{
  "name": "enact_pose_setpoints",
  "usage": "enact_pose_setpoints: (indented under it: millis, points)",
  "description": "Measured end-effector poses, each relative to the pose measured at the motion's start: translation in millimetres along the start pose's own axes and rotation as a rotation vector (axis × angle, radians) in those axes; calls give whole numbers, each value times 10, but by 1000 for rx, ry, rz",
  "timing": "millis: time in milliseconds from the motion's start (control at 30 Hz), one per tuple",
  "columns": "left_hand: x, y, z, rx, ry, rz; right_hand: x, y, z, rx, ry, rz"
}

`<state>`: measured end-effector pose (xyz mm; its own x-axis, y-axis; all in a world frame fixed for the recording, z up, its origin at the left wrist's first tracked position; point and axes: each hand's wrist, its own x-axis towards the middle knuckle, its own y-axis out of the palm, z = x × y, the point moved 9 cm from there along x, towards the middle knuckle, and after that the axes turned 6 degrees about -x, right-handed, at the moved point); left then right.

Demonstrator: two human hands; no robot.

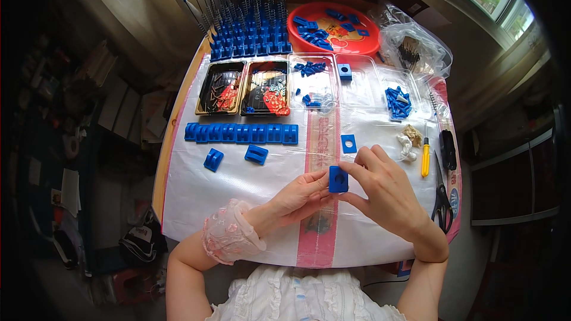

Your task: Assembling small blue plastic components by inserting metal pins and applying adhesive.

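Just right of the table's middle, a small blue plastic block (pixel 338 179) with a round hole in its face is held between my hands. My left hand (pixel 302 195) grips it from the left side, fingers partly behind it. On the right, the thumb and fingers of my right hand (pixel 383 183) close on its top and lower edges. A flat blue plate with a round hole (pixel 348 144) lies just beyond my fingers. Farther left stands a row of curved blue plastic pieces (pixel 241 134). Two loose curved pieces, one (pixel 213 159) left of the other (pixel 256 154), lie nearer me.
Behind the row are two black trays (pixel 220 89) of small metal parts and clear trays (pixel 357 104) with blue pieces. Blue parts with upright springs (pixel 250 30) and a red basin (pixel 372 38) stand farther back. A yellow-handled screwdriver (pixel 425 160) and scissors (pixel 442 208) lie right.
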<state>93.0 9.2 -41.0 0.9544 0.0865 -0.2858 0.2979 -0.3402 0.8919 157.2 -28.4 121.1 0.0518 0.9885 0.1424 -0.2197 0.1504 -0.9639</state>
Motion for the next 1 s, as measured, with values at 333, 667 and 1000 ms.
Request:
enact_pose_setpoints:
  millis: [333,667,1000]
  points:
    - [4,11,-2,-29,-15,2,-11,-5,22,93,-59,-17]
    - [4,1,-11,-5,-13,0,17,-25,-78,136,1,-69]
    - [1,1,-10,11,-5,-28,21,184,-19,119,-20,27]
